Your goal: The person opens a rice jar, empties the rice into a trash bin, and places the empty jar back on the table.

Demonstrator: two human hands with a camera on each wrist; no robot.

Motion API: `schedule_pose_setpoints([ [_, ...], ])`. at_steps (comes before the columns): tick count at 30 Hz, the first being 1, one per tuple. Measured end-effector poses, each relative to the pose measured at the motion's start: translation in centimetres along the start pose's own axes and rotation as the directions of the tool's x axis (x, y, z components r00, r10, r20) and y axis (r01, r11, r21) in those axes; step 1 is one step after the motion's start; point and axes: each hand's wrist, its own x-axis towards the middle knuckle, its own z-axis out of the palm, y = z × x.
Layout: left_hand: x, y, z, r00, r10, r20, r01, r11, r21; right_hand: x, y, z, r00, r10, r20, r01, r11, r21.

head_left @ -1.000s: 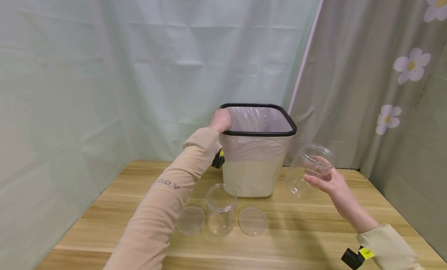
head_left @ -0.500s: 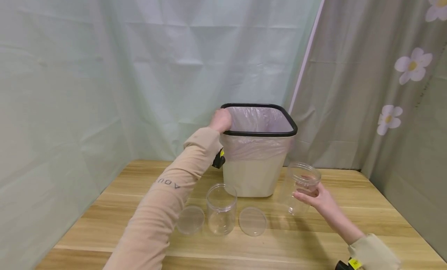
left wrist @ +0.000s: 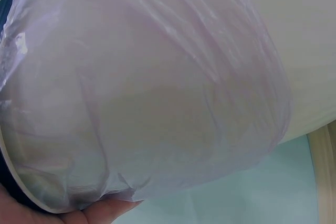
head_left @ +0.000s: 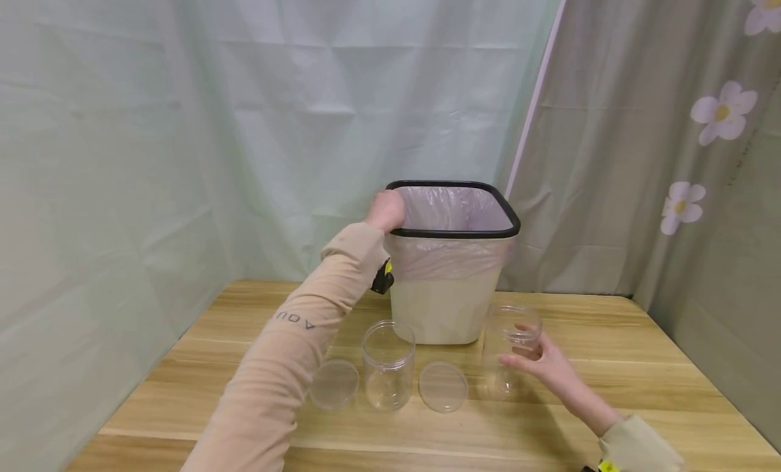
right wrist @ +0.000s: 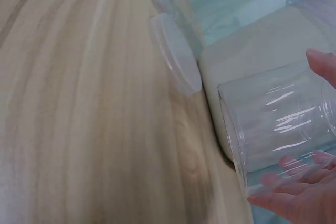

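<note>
My left hand [head_left: 387,211] grips the black rim of a cream trash bin [head_left: 433,316] at its left corner. In the left wrist view, my fingers [left wrist: 107,211] lie at the rim beside the pale pink bin liner [left wrist: 157,103] folded over the outside. Held upright in my right hand [head_left: 543,367] is a clear plastic jar [head_left: 497,343] with a threaded mouth and no lid, to the right of the bin's front. The right wrist view shows fingers behind the jar [right wrist: 278,119] and the thumb on its other side; its base is close over the table.
A second clear jar [head_left: 388,384] stands open on the wooden table [head_left: 244,323] before the bin. Two clear round lids, a left lid [head_left: 334,385] and a right lid [head_left: 443,387], lie flat on either side of it. Pale curtains [head_left: 293,119] hang behind.
My right hand has brought its jar down and left towards the table, turning it from tilted to upright. My left hand stays on the bin's rim.
</note>
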Motion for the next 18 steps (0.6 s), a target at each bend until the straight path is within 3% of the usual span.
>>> schedule_pose_setpoints([
  [10,0.1,-0.1,0.2,1.000,0.022,-0.001,-0.022,0.999,0.037,-0.4,0.5,0.9,1.000,-0.006,-0.008,0.006,1.000,-0.008],
  [18,-0.1,0.2,-0.1,1.000,0.004,0.018,-0.004,1.000,0.013,-0.4,1.1,1.4,1.000,-0.014,-0.025,0.013,1.000,-0.020],
])
